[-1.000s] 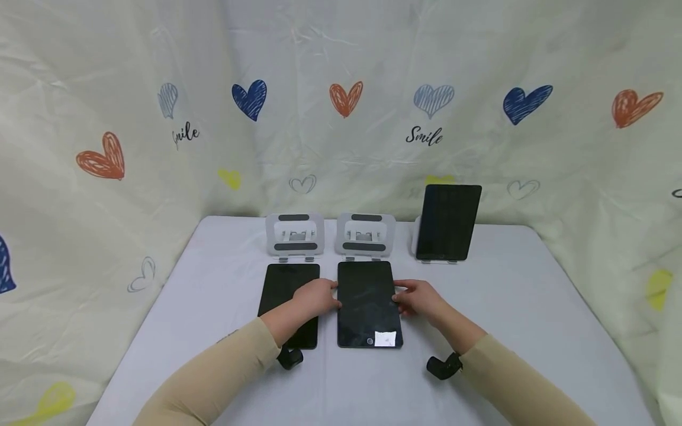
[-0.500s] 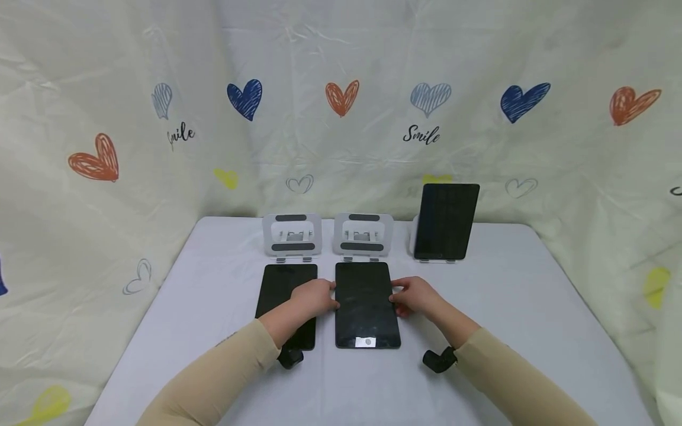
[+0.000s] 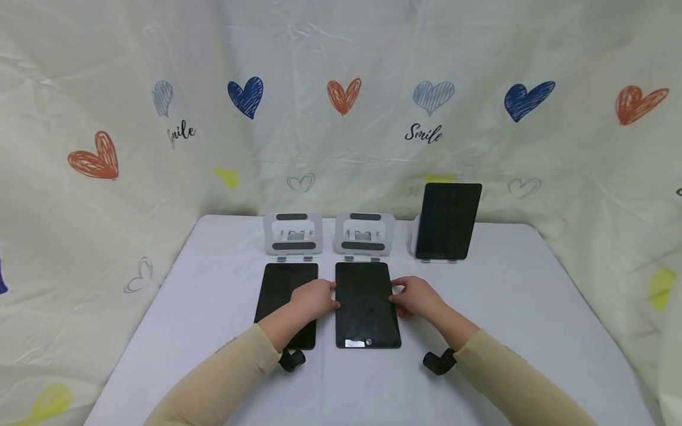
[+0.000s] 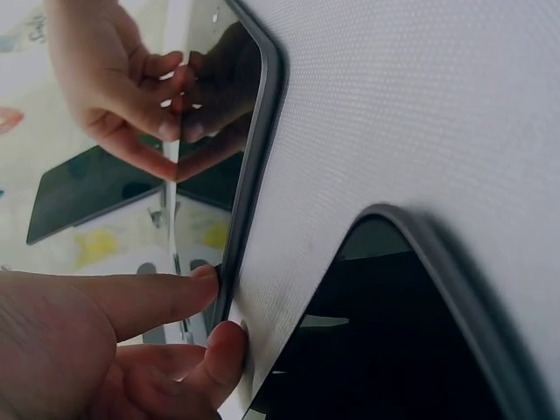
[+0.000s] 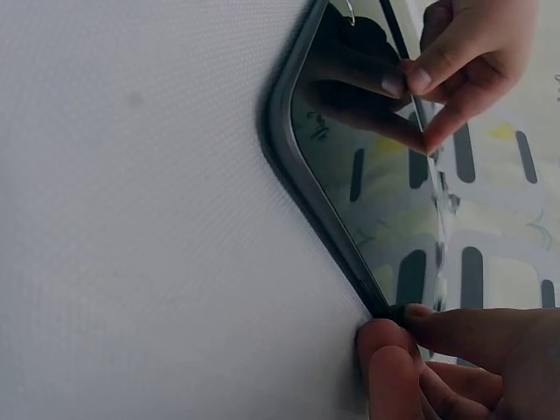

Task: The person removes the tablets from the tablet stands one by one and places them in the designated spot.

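A black tablet (image 3: 366, 305) with a round home button lies in the middle, its screen facing up. My left hand (image 3: 315, 297) grips its left long edge, thumb on the rim and fingers at the side. On the opposite edge, my right hand (image 3: 418, 296) pinches the rim between thumb and fingers. In the left wrist view the left thumb (image 4: 157, 302) presses on the tablet's dark rim. The right wrist view shows the right thumb (image 5: 464, 331) over the edge. A second tablet (image 3: 288, 284) lies to the left, partly hidden under my left forearm.
Two white tablet stands with grey pads, a left stand (image 3: 293, 234) and a middle stand (image 3: 364, 234), are at the back of the white table (image 3: 511, 307). A third tablet (image 3: 449, 222) leans upright on a stand at the right. Behind hangs a heart-printed curtain (image 3: 373, 160).
The bright reflection near the middle tablet's home button has shrunk and shifted from right to left. Both hands keep their hold on the tablet, almost in place.
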Demonstrator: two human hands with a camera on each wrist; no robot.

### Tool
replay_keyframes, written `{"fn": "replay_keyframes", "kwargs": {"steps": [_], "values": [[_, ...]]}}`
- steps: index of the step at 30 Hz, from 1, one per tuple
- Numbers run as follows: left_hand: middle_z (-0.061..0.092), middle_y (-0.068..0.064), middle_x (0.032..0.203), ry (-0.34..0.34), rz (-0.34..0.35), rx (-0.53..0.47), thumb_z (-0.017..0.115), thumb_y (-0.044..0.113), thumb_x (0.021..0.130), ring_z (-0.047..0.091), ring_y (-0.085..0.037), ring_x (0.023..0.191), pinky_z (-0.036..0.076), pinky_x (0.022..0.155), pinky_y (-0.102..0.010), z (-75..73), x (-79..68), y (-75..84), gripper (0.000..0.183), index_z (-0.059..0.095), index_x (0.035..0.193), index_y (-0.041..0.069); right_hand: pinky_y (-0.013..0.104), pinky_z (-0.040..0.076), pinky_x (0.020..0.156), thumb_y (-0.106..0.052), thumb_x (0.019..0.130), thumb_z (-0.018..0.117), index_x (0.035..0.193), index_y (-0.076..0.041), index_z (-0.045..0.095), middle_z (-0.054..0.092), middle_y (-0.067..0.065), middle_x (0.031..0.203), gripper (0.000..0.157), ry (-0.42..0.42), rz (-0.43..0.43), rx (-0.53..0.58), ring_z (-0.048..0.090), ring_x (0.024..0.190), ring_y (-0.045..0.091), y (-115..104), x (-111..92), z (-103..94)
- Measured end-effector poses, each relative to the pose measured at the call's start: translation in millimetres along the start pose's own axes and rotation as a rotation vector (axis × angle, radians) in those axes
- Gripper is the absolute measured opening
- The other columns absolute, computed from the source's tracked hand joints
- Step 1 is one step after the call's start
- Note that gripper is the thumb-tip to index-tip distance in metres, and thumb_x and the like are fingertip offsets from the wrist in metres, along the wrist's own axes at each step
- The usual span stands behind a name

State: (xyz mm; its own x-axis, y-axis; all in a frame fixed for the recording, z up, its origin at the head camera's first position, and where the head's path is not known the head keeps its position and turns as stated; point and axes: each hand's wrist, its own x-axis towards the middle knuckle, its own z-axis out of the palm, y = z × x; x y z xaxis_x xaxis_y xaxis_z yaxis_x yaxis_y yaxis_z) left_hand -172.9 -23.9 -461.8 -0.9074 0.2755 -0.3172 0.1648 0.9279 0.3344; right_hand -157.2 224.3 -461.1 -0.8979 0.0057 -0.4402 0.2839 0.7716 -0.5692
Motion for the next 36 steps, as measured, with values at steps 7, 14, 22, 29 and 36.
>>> {"fn": "replay_keyframes", "kwargs": {"steps": [7,14,22,29,36], "values": [[0.061,-0.004,0.136,0.004,-0.011,-0.036,0.075,0.036,0.087,0.061,-0.021,0.110,0.051,0.087,-0.046,5.3,3.6,-4.6,0.054,0.062,0.136,0.017,0.029,0.052,0.058,-0.019,0.094,0.069,0.136,-0.005,0.057,0.065,0.007,0.076,0.045,0.003,-0.006,0.029,0.061,0.059,0.019,2,-3,0.4],[0.061,-0.005,0.136,0.031,-0.007,-0.099,0.068,0.039,0.092,0.060,-0.021,0.110,0.049,0.094,-0.046,5.6,2.3,-9.6,0.050,0.063,0.135,0.015,0.029,0.052,0.058,-0.022,0.094,0.069,0.137,-0.006,0.056,0.064,0.008,0.083,0.048,0.017,-0.018,0.041,0.061,0.061,0.020,4,-6,1.3],[0.070,-0.005,0.109,0.060,0.004,-0.224,0.066,0.039,0.094,0.060,-0.015,0.081,0.052,0.073,-0.037,-0.7,2.9,-11.1,0.047,0.064,0.133,0.013,0.030,0.052,0.060,-0.026,0.094,0.069,0.134,-0.005,0.058,0.065,0.008,0.087,0.047,0.055,-0.039,0.022,0.060,0.064,0.019,8,-4,-3.7],[0.067,0.000,0.103,0.096,0.034,-0.294,0.063,0.040,0.096,0.058,-0.014,0.078,0.048,0.067,-0.034,-4.1,2.3,-6.0,0.046,0.063,0.134,0.015,0.031,0.052,0.061,-0.028,0.095,0.067,0.131,-0.006,0.060,0.065,0.007,0.088,0.043,0.083,-0.062,-0.004,0.059,0.065,0.019,11,-6,-12.7],[0.065,0.001,0.099,0.129,0.061,-0.361,0.062,0.039,0.097,0.057,-0.016,0.074,0.047,0.063,-0.033,-8.2,3.7,6.5,0.044,0.062,0.134,0.016,0.032,0.051,0.063,-0.031,0.095,0.067,0.130,-0.006,0.061,0.065,0.007,0.094,0.043,0.132,-0.115,-0.033,0.060,0.066,0.017,19,-5,-25.8]]}}
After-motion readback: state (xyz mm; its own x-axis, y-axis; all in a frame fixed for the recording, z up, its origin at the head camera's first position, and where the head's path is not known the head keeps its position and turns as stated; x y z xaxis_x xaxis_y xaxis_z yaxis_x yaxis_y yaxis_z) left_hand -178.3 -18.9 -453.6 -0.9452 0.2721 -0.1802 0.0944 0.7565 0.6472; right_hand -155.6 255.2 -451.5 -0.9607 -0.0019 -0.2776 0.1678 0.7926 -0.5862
